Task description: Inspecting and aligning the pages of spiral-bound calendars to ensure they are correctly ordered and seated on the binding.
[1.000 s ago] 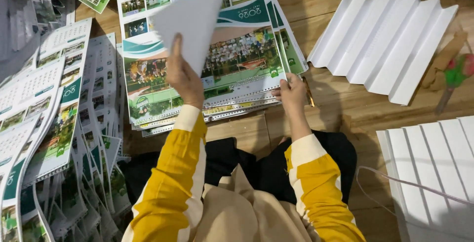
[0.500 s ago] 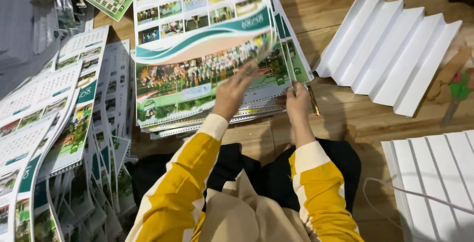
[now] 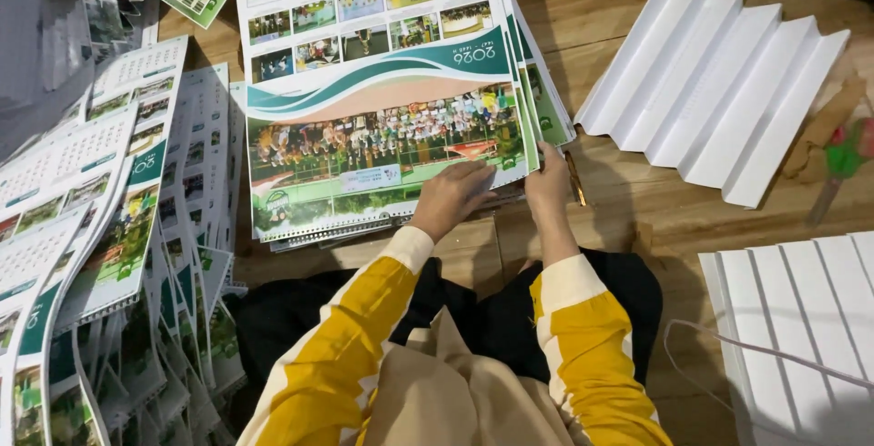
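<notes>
A stack of large printed calendar sheets (image 3: 382, 91), green and white with photo grids, lies on the wooden floor in front of me. My left hand (image 3: 452, 197) rests palm down on the near right corner of the top sheet, fingers spread flat. Beside it, my right hand (image 3: 549, 182) holds the stack's right edge at the near corner, fingers curled on the paper. Both arms wear yellow and white sleeves.
Fanned piles of more calendar sheets (image 3: 100, 228) cover the floor at my left. A white pleated cardboard panel (image 3: 719, 82) lies at the upper right, another white ribbed panel (image 3: 801, 319) at the lower right. A green-handled tool (image 3: 842, 159) lies at the far right edge.
My left hand held a sheet lifted above the stack; the sheet has come down flat on top and the hand now presses its near corner. The right hand stayed at the edge.
</notes>
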